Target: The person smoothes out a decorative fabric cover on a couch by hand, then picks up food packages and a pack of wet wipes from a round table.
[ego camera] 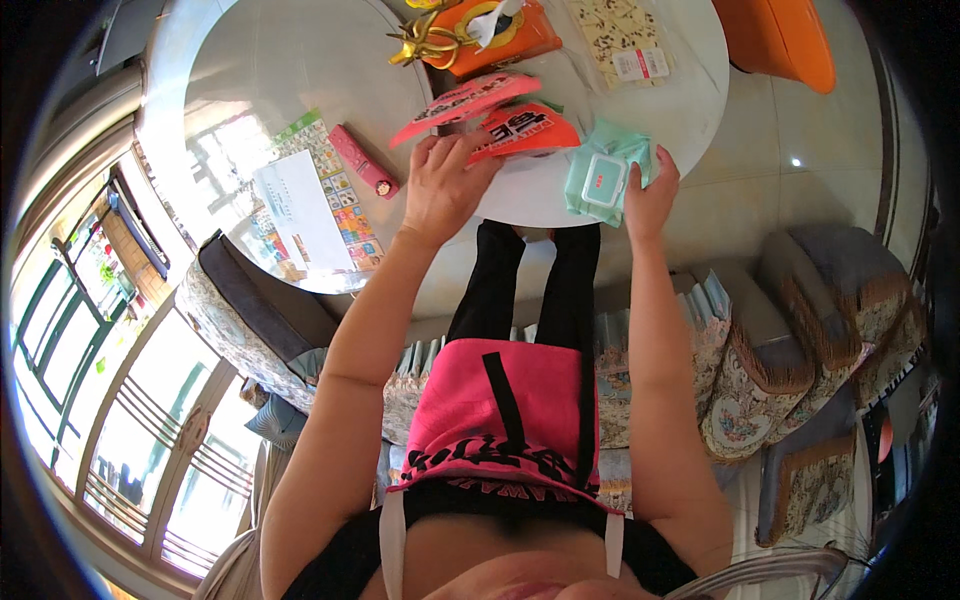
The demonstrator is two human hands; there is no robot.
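Note:
On the white round table (525,202), my left hand (450,180) has the lower left corner of a red plastic packet (536,127) between its fingers and thumb. Dark printing covers the packet. A second pinkish-red packet (472,101) lies just beyond it. To the right is a light green pack of wet wipes (604,176) with a white-rimmed lid, close to the table's front edge. The thumb of my right hand (652,191) rests against the right side of this pack, its fingers spread to the right. Whether they grip the pack is unclear.
An orange tissue box (517,41) with a gold ornament (427,41) stands farther back. A clear-wrapped slab of nutty food (619,30) lies right of it. Left are a pink remote control (364,161), a white paper (304,210) and a picture sheet (349,202). An orange chair (784,41) stands beyond.

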